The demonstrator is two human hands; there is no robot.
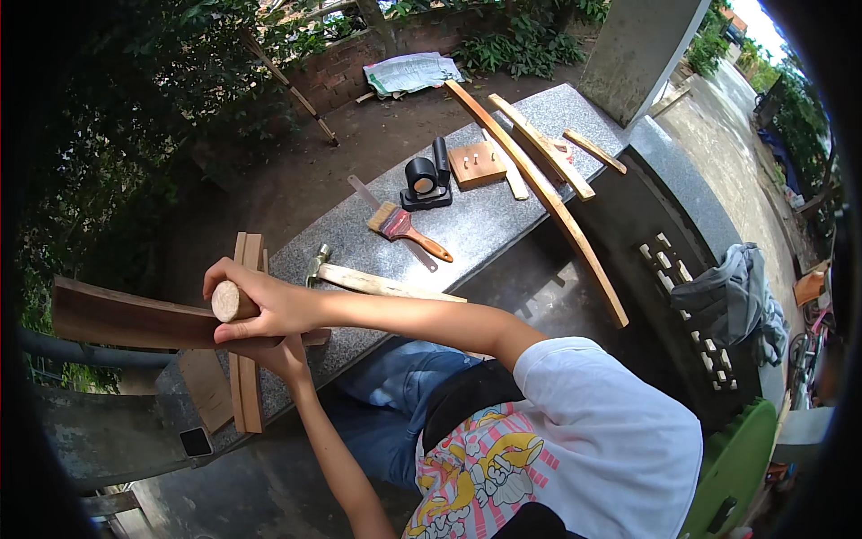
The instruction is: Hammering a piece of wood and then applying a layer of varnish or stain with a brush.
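Observation:
My right hand (pixel 269 301) is wrapped round a short light wooden cylinder (pixel 233 302), its round end facing outward. The cylinder lies against a long, curved dark-brown wooden board (pixel 135 314) that reaches off to the left. At the board's near end, below the right hand, my left hand (pixel 285 357) grips it; most of its fingers are hidden behind the wood. Under the board, two narrow wooden strips (pixel 246 386) lie side by side across the table's end. A hammer (pixel 377 283) with a pale wooden handle rests just right of my hands.
On the grey stone table (pixel 310 234) lie a paintbrush (pixel 404 229) over a metal strip, a black device (pixel 425 184), a wooden block (pixel 478 166) with white pegs, and long curved strips (pixel 557 211) overhanging the edge. A small dark-screened device (pixel 196 441) sits near the left corner. Grey cloth (pixel 741 292) hangs at right.

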